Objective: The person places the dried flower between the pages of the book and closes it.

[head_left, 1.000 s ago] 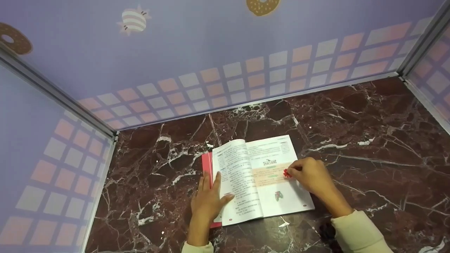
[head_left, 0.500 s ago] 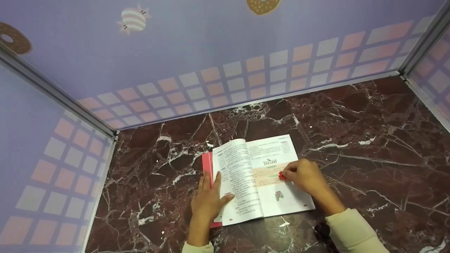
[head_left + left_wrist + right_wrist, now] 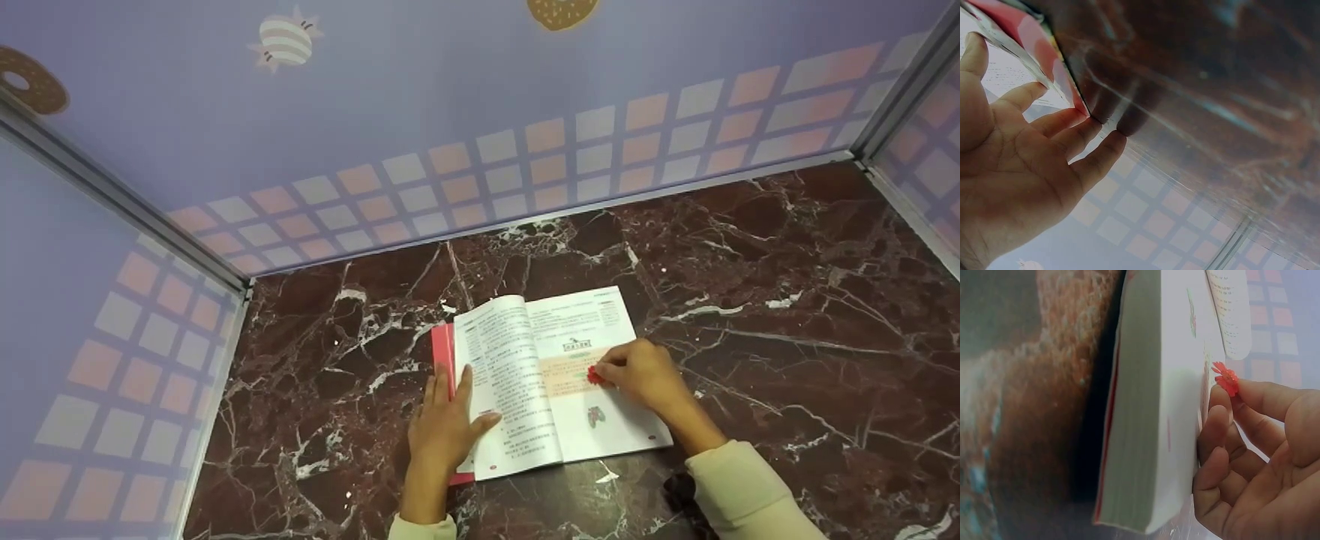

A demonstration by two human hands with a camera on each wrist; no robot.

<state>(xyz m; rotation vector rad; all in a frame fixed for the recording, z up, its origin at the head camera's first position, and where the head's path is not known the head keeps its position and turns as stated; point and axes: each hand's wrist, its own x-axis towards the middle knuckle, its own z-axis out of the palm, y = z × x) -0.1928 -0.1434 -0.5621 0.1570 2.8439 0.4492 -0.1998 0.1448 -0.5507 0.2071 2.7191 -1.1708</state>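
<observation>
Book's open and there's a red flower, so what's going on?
Someone's left hand rests along the left edge of an open book on a dark table. Their right hand has the small red flower in its grip, at the right page. I can't tell whether the flower touches the paper.

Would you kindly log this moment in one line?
left hand: touches left side of open book; right hand: pinches red flower over right page
</observation>
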